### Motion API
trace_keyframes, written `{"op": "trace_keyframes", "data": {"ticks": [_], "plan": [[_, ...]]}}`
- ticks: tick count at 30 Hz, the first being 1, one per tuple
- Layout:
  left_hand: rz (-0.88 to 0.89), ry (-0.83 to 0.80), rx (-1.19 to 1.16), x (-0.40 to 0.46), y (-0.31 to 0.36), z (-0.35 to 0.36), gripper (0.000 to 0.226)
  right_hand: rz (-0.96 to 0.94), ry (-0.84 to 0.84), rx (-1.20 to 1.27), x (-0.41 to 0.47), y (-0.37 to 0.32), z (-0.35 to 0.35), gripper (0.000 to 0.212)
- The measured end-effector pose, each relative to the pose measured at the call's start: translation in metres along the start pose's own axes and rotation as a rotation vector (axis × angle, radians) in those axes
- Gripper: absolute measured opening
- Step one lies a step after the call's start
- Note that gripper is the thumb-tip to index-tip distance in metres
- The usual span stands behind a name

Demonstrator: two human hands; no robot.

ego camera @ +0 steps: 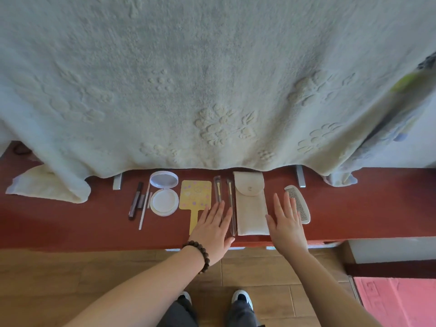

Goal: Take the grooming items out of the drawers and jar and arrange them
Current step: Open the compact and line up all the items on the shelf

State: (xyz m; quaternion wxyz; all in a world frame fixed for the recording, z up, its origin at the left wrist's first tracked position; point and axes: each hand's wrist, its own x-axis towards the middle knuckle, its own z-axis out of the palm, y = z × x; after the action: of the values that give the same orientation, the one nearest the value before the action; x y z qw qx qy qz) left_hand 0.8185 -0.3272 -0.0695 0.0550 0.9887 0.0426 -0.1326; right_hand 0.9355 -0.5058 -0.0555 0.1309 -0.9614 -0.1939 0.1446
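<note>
A row of grooming items lies on the red wooden ledge (70,223). From the left: a dark pencil (135,201), a thin white stick (144,208), an open round compact (164,194), a yellow hand mirror (195,197), two bagged makeup brushes (230,197), a cream pouch (251,204) and a white comb (297,203). My left hand (213,231) lies flat, fingers spread, over the lower ends of the brushes beside the mirror handle. My right hand (286,223) rests flat between the pouch and the comb, fingertips touching the comb. Neither hand holds anything.
A large cream towel (212,79) hangs over the back and covers whatever is behind the ledge. Two metal brackets (300,175) stick out under it. Below are a wooden floor (70,279), my shoes, and a pink mat (396,300) at the lower right.
</note>
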Motion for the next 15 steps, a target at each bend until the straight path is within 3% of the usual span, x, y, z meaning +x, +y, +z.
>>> {"op": "trace_keyframes", "data": {"ticks": [6, 15], "plan": [[-0.021, -0.043, 0.049, 0.003, 0.004, -0.001, 0.072, 0.023, -0.089, -0.071, 0.014, 0.063, -0.013, 0.065], [-0.122, 0.108, -0.008, 0.005, 0.015, 0.005, 0.072, 0.028, -0.143, 0.0, 0.021, 0.038, -0.012, 0.063]]}}
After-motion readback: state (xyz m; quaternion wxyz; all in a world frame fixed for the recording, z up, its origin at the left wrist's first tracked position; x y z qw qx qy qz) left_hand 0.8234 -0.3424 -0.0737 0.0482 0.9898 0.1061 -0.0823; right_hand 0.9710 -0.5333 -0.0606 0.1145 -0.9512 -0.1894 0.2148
